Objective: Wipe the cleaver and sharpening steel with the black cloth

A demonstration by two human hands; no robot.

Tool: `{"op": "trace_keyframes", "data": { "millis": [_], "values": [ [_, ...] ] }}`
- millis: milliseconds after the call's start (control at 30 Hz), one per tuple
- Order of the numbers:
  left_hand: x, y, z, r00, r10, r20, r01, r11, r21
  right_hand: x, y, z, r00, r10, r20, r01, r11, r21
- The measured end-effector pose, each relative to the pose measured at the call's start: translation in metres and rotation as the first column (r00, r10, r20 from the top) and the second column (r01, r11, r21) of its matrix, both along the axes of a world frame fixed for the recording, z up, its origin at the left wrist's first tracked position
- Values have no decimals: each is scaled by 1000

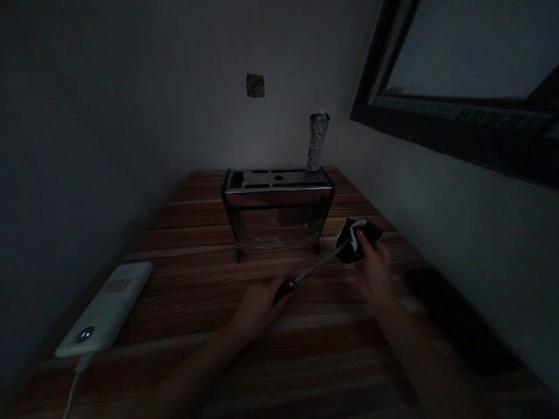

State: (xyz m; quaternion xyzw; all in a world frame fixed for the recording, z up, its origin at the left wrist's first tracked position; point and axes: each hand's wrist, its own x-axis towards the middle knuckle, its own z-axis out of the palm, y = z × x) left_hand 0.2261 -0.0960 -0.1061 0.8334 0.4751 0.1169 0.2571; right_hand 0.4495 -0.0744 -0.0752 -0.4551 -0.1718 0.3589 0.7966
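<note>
while the l. hand (pixel 257 305) grips the black handle (pixel 285 290) of a thin grey metal rod (pixel 318 266), fingers closed, the r. hand (pixel 373 265) pinches a dark flat piece (pixel 346 254) w/ white strip (pixel 353 235) at the rod's tip, over the reddish-brown wood-grain worktop (pixel 209 291), nr a black-framed, metal-topped rack (pixel 297 180).

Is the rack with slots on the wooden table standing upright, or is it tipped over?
Upright. The rack stands on its legs on the wooden table, and its slotted top faces up.
</note>
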Motion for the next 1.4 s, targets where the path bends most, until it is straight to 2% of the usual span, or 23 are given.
{"op": "trace_keyframes", "data": {
  "millis": [167,467,567,700,833,967,1100,1400],
  "values": [
    [-1,0,-1,1000,-16,-10,16,1000,11,7,1,2,998,-59,4,59,996,60],
    [0,0,-1,1000,2,-29,-1,1000,12,-1,0,-3,998,-68,5,68,997,29],
    [0,0,0,1000,4,-4,-4,1000,0,-11,-3,-10,1000,-2,2,2,1000,-11],
    [0,0,1,1000,9,28,-9,1000,3,-31,-11,-25,980,180,87,-174,982,-80],
    [0,0,0,998,7,56,-7,1000,4,-52,-24,-35,901,385,201,-343,914,-216],
    [0,1,-2,999,2,46,-2,1000,-1,-65,-34,-35,813,535,230,-457,831,-317],
    [-1,0,-1,999,-8,47,8,1000,0,-67,-36,-32,807,556,200,-482,815,-321],
    [-1,1,-2,999,1,34,-1,1000,7,-65,-34,-34,808,548,219,-479,825,-299]
  ]
}}
